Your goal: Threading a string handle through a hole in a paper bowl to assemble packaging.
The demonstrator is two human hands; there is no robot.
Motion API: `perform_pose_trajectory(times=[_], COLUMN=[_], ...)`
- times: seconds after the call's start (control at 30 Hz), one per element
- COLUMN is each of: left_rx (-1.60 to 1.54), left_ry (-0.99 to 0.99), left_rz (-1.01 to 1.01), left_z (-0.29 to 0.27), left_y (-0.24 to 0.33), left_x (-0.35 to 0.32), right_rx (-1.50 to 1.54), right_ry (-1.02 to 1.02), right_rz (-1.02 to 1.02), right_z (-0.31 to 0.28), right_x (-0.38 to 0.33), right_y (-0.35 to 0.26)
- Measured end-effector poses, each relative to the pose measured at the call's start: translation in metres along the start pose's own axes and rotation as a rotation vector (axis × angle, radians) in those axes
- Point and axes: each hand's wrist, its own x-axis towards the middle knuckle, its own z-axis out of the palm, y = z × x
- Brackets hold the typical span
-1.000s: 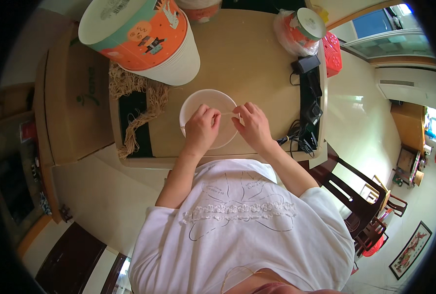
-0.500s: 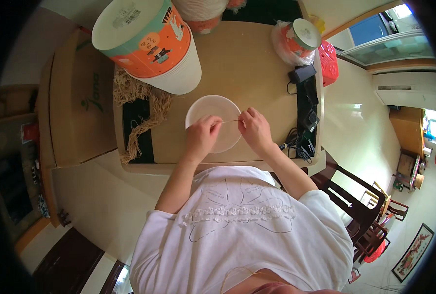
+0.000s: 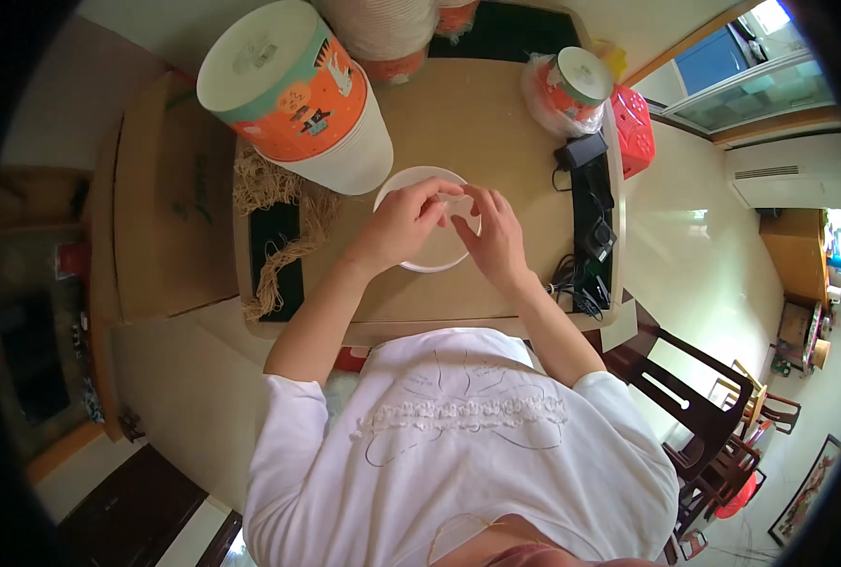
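A white-rimmed round bowl (image 3: 437,266) stands on the brown board near the table's front edge. My left hand (image 3: 409,221) is over its left and middle part, fingers reaching right and loosely curved. From the right, my right hand (image 3: 496,238) comes in over the rim, thumb and forefinger apart. The fingertips of both hands almost meet above the bowl, in front of its far part. Between them I cannot make out any string. Left of the bowl lies a tangle of tan string (image 3: 279,269).
Stacked paper tubs (image 3: 317,142), the top one orange and green, tower at the far left. A smaller wrapped tub (image 3: 576,85) stands far right. Along the right edge lie a black adapter (image 3: 581,149) and cables (image 3: 581,288). A cardboard box (image 3: 161,217) stands left of the table.
The thin strand stretched between my hands no longer shows. My hands have drawn closer together, and their pinched fingers have parted. The whole view has shifted slightly.
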Motion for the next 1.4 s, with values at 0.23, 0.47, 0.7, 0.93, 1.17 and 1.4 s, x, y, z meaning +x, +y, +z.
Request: perform_pose_trajectory(times=[0.23,0.47,0.7,0.93,1.17,1.4], left_rx=[-0.003,-0.128,-0.248,-0.216,-0.221,0.051], left_ry=[0.030,0.034,0.109,0.072,0.014,0.065], left_rz=[0.109,0.126,0.078,0.167,0.187,0.290], left_z=[-0.008,-0.018,-0.024,-0.017,-0.009,0.014], left_y=[0.019,0.018,0.014,0.036,0.065,0.078], left_x=[0.015,0.029,0.037,0.034,0.033,0.024], right_rx=[-0.112,-0.188,-0.179,0.750,1.416,1.653], right_ry=[-0.034,-0.084,-0.156,0.082,-0.367,-0.343], right_rz=[-0.017,-0.021,-0.020,0.213,0.823,0.693], right_z=[-0.002,-0.017,-0.028,-0.030,0.049,0.034], right_x=[0.019,0.029,0.030,0.017,-0.022,-0.008], right_y=[0.041,0.042,0.051,0.076,0.131,0.084])
